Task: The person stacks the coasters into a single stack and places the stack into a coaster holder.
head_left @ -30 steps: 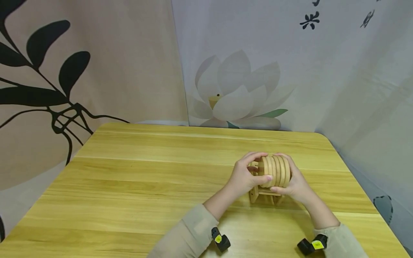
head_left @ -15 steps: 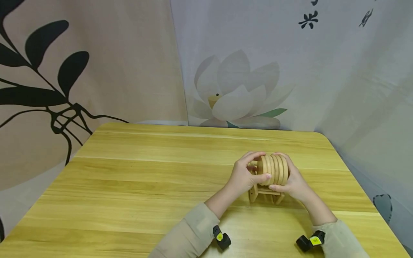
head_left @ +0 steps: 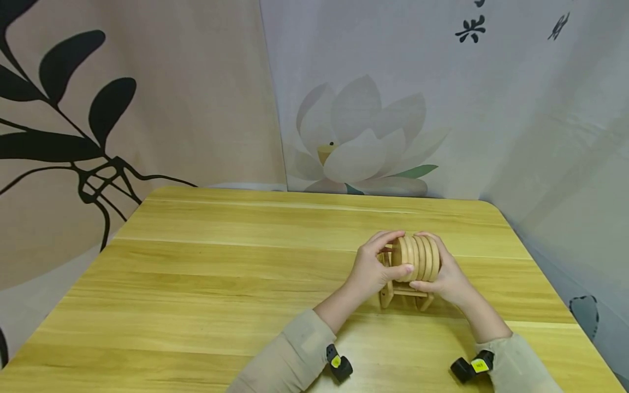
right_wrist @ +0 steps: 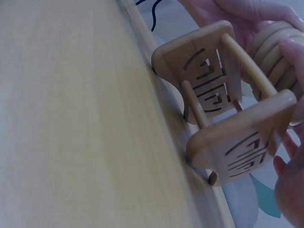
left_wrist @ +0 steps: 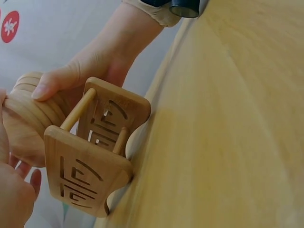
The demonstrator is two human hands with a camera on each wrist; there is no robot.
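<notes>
A stack of several round wooden coasters (head_left: pixel 417 259) is held on edge between the two hands, their flat faces turned sideways. My left hand (head_left: pixel 369 267) grips the left end, thumb in front and fingers over the top. My right hand (head_left: pixel 449 278) grips the right end in a similar way. Just below and partly behind the stack stands a wooden coaster rack (head_left: pixel 410 292). Both wrist views show the rack's cut-out side panels (left_wrist: pixel 114 166) joined by round rods (right_wrist: pixel 249 66), with the coasters beyond it, above its top rods. The hands hide parts of the stack and rack.
The rack stands on the wood-grain table (head_left: pixel 221 273), right of its middle. Behind the table hangs a pale printed cloth (head_left: pixel 211 98) with leaves and a lotus. Small black cameras (head_left: pixel 339 365) are strapped on both sleeves.
The coaster stack and my right hand have shifted slightly to the left since a second ago. Over the last half second hardly anything moves, and both hands keep their grip.
</notes>
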